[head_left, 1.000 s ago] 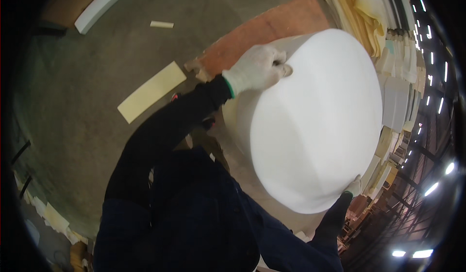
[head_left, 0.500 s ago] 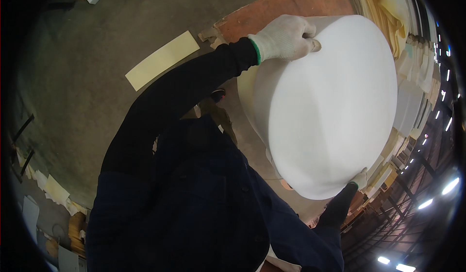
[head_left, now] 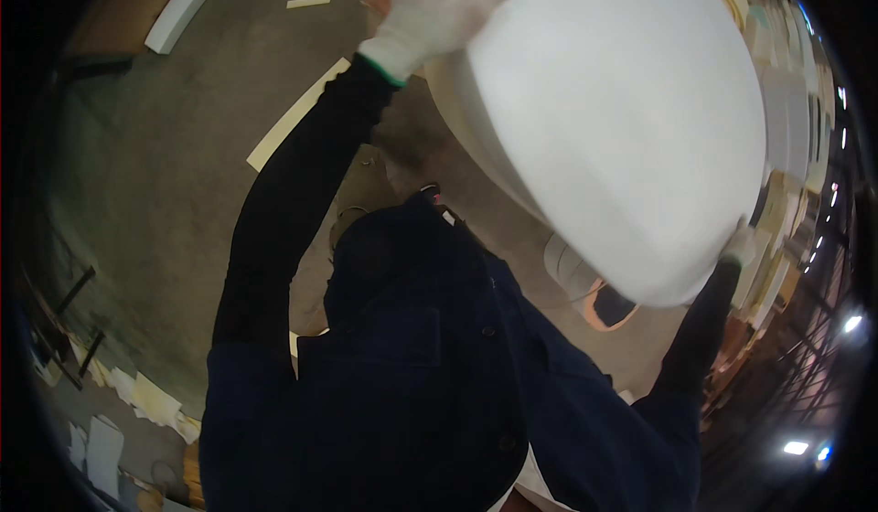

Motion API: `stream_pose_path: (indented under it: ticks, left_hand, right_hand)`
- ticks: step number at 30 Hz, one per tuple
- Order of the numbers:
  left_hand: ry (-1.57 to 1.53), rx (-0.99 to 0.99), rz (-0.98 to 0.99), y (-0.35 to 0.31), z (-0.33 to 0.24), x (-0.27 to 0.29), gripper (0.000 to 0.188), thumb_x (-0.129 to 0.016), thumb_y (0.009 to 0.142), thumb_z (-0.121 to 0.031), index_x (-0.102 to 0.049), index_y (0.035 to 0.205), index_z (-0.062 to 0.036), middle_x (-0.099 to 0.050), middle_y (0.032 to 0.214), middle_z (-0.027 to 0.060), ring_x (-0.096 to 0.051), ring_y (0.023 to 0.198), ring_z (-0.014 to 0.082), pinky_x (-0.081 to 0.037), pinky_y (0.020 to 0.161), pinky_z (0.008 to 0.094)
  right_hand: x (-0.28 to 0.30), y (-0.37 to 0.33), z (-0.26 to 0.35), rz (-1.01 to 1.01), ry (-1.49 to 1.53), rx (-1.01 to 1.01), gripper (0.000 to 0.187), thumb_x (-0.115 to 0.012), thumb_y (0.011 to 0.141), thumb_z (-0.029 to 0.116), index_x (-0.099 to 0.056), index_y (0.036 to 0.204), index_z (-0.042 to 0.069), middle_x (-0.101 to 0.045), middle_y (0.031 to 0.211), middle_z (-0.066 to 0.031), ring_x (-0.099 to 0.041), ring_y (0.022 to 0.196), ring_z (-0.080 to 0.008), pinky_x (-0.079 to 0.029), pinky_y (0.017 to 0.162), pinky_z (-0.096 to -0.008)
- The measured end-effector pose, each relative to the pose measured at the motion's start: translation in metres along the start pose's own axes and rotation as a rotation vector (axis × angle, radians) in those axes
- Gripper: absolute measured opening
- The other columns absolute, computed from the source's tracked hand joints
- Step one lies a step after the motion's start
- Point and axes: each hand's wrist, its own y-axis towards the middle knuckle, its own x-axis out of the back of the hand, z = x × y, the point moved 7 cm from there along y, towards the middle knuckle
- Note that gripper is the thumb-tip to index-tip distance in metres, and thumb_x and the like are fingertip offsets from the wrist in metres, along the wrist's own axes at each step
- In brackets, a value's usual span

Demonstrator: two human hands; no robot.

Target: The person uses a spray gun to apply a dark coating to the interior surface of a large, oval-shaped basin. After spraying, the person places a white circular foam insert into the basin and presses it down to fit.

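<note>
A large white slab, thick and with rounded edges, looks like foam and fills the upper right of the view. My left hand, in a pale knitted glove with a green cuff, grips its upper left edge. The thumb lies on the white face, and the other fingers are partly blurred. My right hand, gloved too, holds the slab's lower right edge, its fingers partly hidden. The slab bends between my hands, and its far end runs out of view at the top.
A pale yellow strip lies on the grey floor beside my left arm, with a smaller strip farther off. Stacked sheets line the right side. My shoe shows below the slab. Scraps lie at lower left.
Both hands have moved the slab up and to the right in the view, its left edge lifted away from me. More floor and my shoe now show below it.
</note>
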Motion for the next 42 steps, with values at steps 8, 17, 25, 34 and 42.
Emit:
stream_pose_path:
  ticks: [8,17,25,34,42]
  left_hand:
    - [0.243,-0.121,-0.048,-0.111,-0.046,-0.009,0.054,-0.066,0.086,-0.035,-0.056,0.129,-0.0040,-0.050,0.134,0.0242,-0.051,0.124,0.0334,-0.042,0.103,0.0399]
    - [0.153,0.002,0.021,-0.133,-0.031,-0.021,0.066,-0.071,0.079,-0.039,-0.053,0.134,-0.0062,-0.043,0.140,0.0233,-0.046,0.129,0.0351,-0.040,0.104,0.0418]
    - [0.147,-0.036,0.107,-0.129,-0.042,-0.028,0.061,-0.073,0.083,-0.030,-0.054,0.133,-0.0010,-0.044,0.140,0.0233,-0.048,0.126,0.0301,-0.042,0.104,0.0385]
    - [0.376,-0.229,0.152,-0.089,-0.147,-0.080,0.051,-0.072,0.086,-0.029,-0.057,0.126,-0.0016,-0.055,0.128,0.0204,-0.054,0.117,0.0285,-0.050,0.090,0.0366]
    - [0.350,-0.360,0.567,0.007,-0.301,-0.360,0.058,-0.061,0.084,-0.055,-0.068,0.097,0.0009,-0.068,0.095,0.0218,-0.064,0.089,0.0361,-0.049,0.085,0.0391]
  right_hand:
    - [0.001,-0.002,0.053,0.241,0.315,-0.082,0.063,-0.030,0.099,0.053,-0.062,0.117,0.001,-0.064,0.116,-0.0231,-0.059,0.113,-0.0361,-0.041,0.098,-0.0410]
    - [-0.021,-0.016,0.061,0.194,0.587,-0.241,0.060,-0.050,0.089,0.058,-0.066,0.118,0.008,-0.059,0.129,-0.0180,-0.054,0.123,-0.0326,-0.039,0.104,-0.0386]
    - [-0.006,-0.046,0.069,0.179,0.678,-0.291,0.056,-0.050,0.090,0.054,-0.067,0.119,0.009,-0.061,0.128,-0.0152,-0.053,0.123,-0.0322,-0.039,0.103,-0.0369]
    - [-0.046,-0.050,0.072,-0.046,0.731,-0.253,0.049,-0.048,0.091,0.053,-0.071,0.104,0.012,-0.068,0.108,-0.0150,-0.063,0.101,-0.0360,-0.048,0.088,-0.0442]
    - [-0.013,-0.071,0.050,0.093,1.182,-0.618,0.035,-0.064,0.080,0.047,-0.074,0.095,0.017,-0.071,0.101,-0.0094,-0.066,0.097,-0.0317,-0.052,0.083,-0.0420]
